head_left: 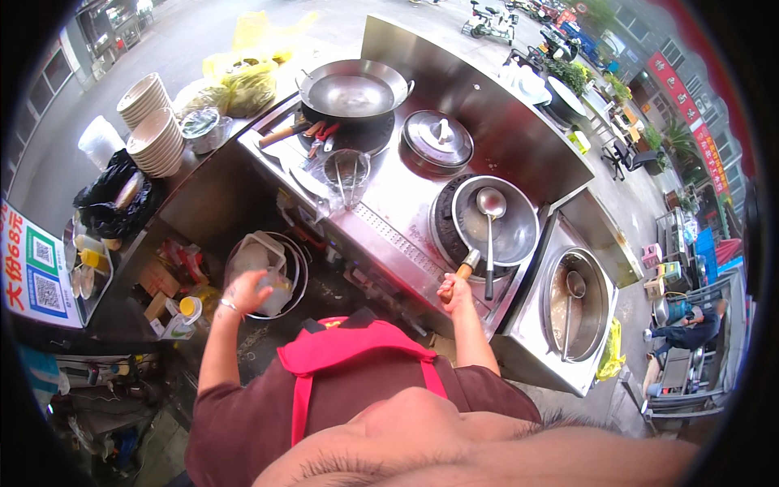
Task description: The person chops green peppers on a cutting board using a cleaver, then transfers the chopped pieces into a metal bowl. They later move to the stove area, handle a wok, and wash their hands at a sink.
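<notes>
My right hand [456, 289] grips the wooden handle [464, 274] of a metal wok [517, 201], which sits tilted on the front right burner. A ladle [491, 204] with a dark handle end lies across the wok, its bowl inside. Before my body, my left hand [248, 293] is held with fingers apart, over or beside a round metal bin [301, 268] holding a pale plastic container [252, 252]. It appears to hold nothing. Beyond the wok stands a lidded metal pot [437, 140]. A wide two-handled wok [355, 88] rests on the back left burner.
At right, a large pot [608, 304] of brownish liquid holds another ladle [575, 285]. Stacked bowls [156, 143], yellow bags [249, 88] and a black bag [115, 195] stand at left. A steel splash guard [475, 85] edges the stove. A person [694, 332] is far off at right.
</notes>
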{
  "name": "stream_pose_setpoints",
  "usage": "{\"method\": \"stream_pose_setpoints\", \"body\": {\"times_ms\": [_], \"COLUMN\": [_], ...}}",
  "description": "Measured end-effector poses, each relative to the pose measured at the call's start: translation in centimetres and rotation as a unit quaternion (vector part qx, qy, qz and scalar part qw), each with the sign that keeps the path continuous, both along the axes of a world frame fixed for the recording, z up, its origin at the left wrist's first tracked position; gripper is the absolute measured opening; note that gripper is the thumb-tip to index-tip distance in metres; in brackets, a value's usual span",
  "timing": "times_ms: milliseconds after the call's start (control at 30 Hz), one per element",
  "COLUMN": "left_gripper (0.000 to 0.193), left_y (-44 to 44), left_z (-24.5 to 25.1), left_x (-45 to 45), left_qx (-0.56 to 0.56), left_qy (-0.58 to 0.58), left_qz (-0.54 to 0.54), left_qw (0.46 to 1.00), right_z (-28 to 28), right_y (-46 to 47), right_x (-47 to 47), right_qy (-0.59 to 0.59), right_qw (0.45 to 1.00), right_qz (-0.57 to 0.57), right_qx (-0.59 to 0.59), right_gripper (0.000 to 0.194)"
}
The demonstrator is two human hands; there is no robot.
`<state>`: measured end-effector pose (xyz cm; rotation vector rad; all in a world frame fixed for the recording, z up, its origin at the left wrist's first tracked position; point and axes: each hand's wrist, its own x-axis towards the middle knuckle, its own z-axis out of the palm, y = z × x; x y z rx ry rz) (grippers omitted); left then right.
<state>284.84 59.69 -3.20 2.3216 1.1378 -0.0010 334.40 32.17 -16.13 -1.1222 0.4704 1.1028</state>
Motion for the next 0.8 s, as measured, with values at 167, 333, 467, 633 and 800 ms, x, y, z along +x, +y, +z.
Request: {"method": "stream_pose_setpoints", "body": {"times_ms": [167,333,467,633,800], "left_gripper": [0.048,0.044,0.043,0.05,0.059], "left_y": [7.7,15.9,24.3,38.9,51.5], "left_z": [1.8,3.6,3.9,2.1,-0.1], "left_x": [7.2,11.1,13.3,21.5,31.2], "left_qx": [0.023,0.07,0.074,0.007,-0.137], "left_qy": [-0.095,-0.097,-0.145,-0.289,-0.396], "left_qz": [0.042,0.11,0.124,0.151,0.252], "left_qw": [0.994,0.987,0.979,0.945,0.872], "right_z": [-0.1,4.4,10.4,14.0,12.8], "right_y": [-0.2,-1.0,1.0,16.2,40.0], "right_x": [-0.2,-1.5,-3.7,2.7,13.3], "right_qy": [-0.008,-0.155,-0.604,-0.67,-0.674], "right_qw": [1.0,0.961,0.643,0.695,0.717], "right_qz": [0.0,0.14,0.219,0.177,0.152], "right_qx": [-0.02,-0.182,-0.417,-0.191,-0.085], "right_gripper": [0.019,0.043,0.059,0.019,0.041]}}
